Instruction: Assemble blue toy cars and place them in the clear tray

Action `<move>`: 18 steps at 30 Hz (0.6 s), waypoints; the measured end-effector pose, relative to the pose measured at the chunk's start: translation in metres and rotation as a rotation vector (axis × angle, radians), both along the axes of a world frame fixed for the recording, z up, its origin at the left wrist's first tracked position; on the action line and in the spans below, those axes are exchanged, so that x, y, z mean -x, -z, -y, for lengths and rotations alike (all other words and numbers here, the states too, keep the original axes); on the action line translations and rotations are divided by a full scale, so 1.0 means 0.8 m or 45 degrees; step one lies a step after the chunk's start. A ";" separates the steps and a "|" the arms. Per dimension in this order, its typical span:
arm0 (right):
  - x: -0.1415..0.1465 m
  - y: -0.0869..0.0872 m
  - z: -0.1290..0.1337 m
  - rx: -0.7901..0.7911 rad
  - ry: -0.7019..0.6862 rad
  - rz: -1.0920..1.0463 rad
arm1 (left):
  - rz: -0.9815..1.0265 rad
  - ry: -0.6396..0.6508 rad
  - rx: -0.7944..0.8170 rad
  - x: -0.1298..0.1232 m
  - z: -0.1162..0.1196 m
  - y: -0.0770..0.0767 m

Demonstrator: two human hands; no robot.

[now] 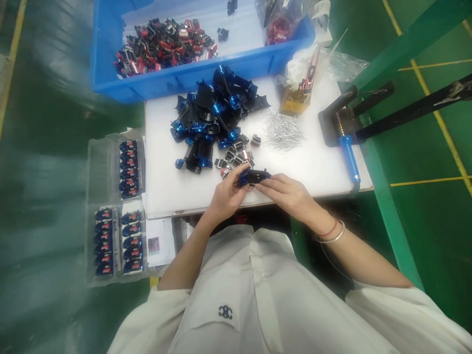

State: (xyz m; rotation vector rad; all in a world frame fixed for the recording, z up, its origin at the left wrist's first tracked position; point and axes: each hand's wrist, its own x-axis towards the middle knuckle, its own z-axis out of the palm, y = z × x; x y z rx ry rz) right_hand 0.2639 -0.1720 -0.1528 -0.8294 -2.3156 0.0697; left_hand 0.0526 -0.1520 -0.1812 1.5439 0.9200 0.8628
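Head view, relayed to my distant seat, looks down on a white, flat-topped bench [309, 172]; just over its near edge I see a black-and-blue plastic piece [255, 177] held up between both hands; my left grip [226, 195] is closed about its left end, thumb and fingers grasping it, while my right grip [289, 194] pinches the right end with its fingertips; a red cord and a silver bangle [337, 236] circle the right wrist.

Just beyond the piece I see a cluster of small black-and-silver parts [236, 153], a few marked red; behind these lies a heap of glossy blue-and-black plastic parts [201, 110]; to the right a loose pile of thin silver pins [283, 132] spreads near a yellow block-shaped holder [295, 104], with a red-handled tool [309, 76] standing in it; farther right a blue-handled soldering iron [349, 157] rests at a black stand [328, 125].

At the back I make out a blue plastic bin [155, 86] with many small red, black and silver parts [165, 46] inside; at the left, beside the bench, a clear plastic tray [99, 172] carries rows of blue pieces with red markings [129, 172].
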 end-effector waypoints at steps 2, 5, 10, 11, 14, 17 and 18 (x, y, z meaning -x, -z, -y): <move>-0.001 0.001 0.000 0.017 -0.010 -0.008 | -0.014 0.004 0.001 0.000 0.000 -0.001; -0.003 0.002 -0.001 0.048 -0.008 -0.003 | -0.017 0.009 0.009 0.000 -0.001 -0.003; -0.005 0.002 -0.003 0.054 -0.012 0.010 | -0.043 0.019 0.003 0.000 -0.002 -0.007; -0.005 0.002 -0.003 0.053 -0.018 0.002 | -0.051 0.020 -0.002 0.000 -0.002 -0.008; -0.006 0.001 -0.003 0.056 -0.036 -0.033 | -0.076 0.016 -0.022 0.000 -0.002 -0.011; -0.006 0.002 -0.003 0.072 -0.048 -0.048 | -0.065 0.021 -0.030 -0.001 -0.002 -0.013; -0.007 0.002 -0.003 0.079 -0.050 -0.048 | -0.055 0.025 -0.032 -0.001 -0.002 -0.014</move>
